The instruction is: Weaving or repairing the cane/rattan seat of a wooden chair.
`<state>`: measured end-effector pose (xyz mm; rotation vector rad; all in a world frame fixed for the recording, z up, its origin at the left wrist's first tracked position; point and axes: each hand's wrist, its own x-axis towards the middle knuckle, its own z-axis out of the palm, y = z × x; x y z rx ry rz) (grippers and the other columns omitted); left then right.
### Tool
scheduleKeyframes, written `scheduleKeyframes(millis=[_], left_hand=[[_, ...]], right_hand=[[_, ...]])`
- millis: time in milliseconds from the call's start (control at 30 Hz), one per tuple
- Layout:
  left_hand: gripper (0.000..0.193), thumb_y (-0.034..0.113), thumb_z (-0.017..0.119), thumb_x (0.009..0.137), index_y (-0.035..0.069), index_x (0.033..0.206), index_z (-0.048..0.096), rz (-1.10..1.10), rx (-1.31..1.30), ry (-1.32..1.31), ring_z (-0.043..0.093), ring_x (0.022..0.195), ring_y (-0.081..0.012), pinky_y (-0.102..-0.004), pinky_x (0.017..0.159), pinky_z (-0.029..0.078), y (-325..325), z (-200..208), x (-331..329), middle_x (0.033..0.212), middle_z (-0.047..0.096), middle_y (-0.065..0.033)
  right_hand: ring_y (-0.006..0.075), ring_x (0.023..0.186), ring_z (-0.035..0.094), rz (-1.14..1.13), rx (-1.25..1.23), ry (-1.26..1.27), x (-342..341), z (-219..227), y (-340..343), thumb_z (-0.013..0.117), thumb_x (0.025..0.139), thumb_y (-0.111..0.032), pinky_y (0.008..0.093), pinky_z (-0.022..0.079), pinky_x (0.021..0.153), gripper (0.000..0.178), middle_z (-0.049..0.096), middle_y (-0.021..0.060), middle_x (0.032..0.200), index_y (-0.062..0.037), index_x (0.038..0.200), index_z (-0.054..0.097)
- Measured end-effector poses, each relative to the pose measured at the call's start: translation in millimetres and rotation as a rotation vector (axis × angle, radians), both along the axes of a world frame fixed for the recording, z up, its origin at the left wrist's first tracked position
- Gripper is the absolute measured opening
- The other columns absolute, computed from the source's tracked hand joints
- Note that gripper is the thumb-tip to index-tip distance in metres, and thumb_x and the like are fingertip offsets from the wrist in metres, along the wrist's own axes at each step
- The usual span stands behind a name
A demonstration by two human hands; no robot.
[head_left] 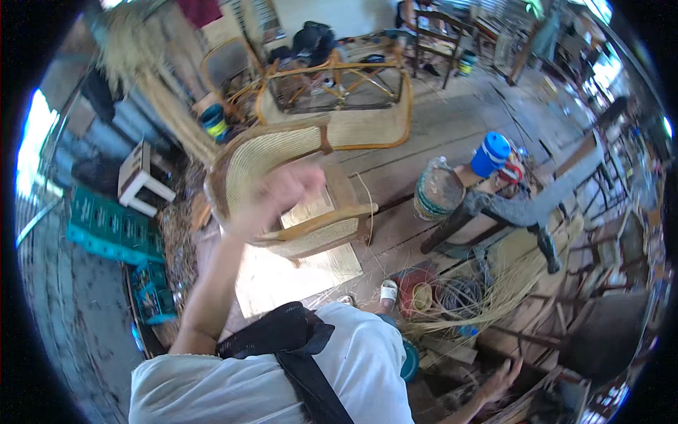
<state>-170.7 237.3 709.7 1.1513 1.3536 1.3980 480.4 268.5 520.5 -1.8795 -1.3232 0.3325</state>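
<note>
My left hand [293,185], smeared by motion, is raised over a curved wooden chair [272,152] with a woven cane back. Whether it touches the chair or holds anything cannot be made out. Low at the right, my right hand [500,381] reaches out with its fingers apart and nothing visible in them. Scraps of wood [452,350] lie close to it. Under the cane chair, a pale board [304,279] rests on the plank floor in bright light.
Behind stands a rattan settee frame [406,106]. To the right are a tub [438,189], a blue jug [490,154], a dark wooden frame [522,208], coiled strands [459,293] and long loose cane strips [522,283]. Green crates [113,225] and a white stool [145,177] line the left.
</note>
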Motion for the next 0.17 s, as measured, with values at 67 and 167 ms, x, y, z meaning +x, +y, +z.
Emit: scheduleKeyframes(millis=[67,167], left_hand=[[0.057,0.044,0.053,0.086,0.001,0.124,0.055,0.08,0.196,-0.038,0.057,0.106,-0.0218,-0.0376,0.092,0.046,-14.7,100.6,-26.7,0.119,0.06,-0.0121],[0.103,0.082,0.029,0.078,0.003,0.143,0.038,-0.273,0.767,-0.078,0.023,0.143,-0.0327,-0.0654,0.112,0.014,-145.6,167.9,82.0,0.153,0.031,-0.0143]], right_hand=[[0.0251,0.12,0.052,0.304,0.176,0.113,-108.3,78.5,72.9,0.049,0.101,-0.016,0.0346,0.039,0.103,0.044,0.047,0.017,0.139,-0.0039,0.143,0.041],[0.0229,0.114,0.055,0.611,0.253,0.105,-184.5,154.0,154.3,0.05,0.101,-0.025,0.0332,0.044,0.097,0.045,0.054,0.0142,0.131,-0.0054,0.142,0.043]])
